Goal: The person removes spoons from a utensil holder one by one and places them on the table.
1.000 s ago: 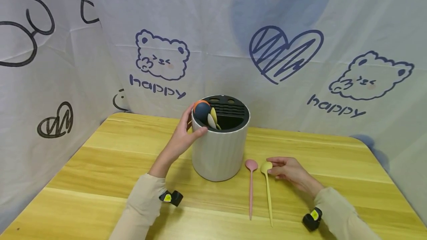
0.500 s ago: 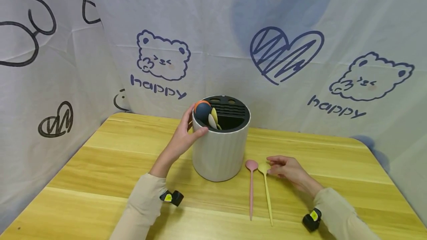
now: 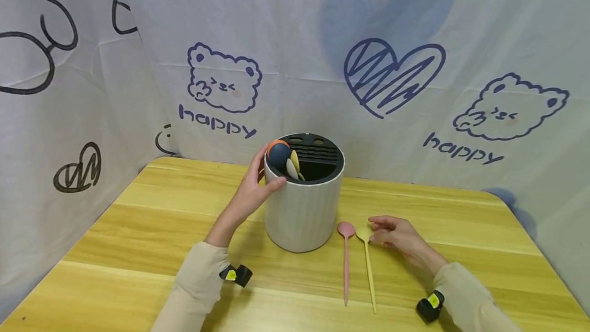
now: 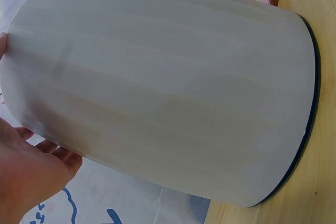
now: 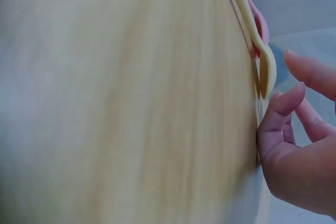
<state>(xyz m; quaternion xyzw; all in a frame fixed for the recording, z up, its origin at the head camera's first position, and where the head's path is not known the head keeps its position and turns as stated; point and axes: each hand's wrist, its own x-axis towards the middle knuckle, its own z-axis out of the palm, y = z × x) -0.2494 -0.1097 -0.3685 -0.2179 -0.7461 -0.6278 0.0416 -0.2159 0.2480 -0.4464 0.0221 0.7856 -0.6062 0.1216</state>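
Observation:
My left hand (image 3: 249, 193) grips the left side of a white ribbed utensil holder (image 3: 304, 214), thumb in front near the rim and fingers behind. In the left wrist view the holder's wall (image 4: 168, 87) fills most of the picture. My right hand (image 3: 402, 239) rests low over the table beside the bowl of a yellow spoon (image 3: 364, 233), fingers loosely bent. A small gap shows between its fingertips and the yellow spoon (image 5: 266, 72) in the right wrist view. Left of that spoon lies a pink spoon (image 3: 346, 229), nearly parallel, handle toward me.
The holder's black top (image 3: 318, 152) has slots, two round holes and an open compartment. Standing in it are a dark blue round-headed utensil (image 3: 278, 156), an orange one behind it, and yellow and white ones. A printed cloth (image 3: 299, 91) hangs behind the wooden table (image 3: 138, 250).
The yellow spoon's bowl has shifted slightly left, closer to the pink spoon, and my right fingertips have come away from it. My left hand and the holder stay in place.

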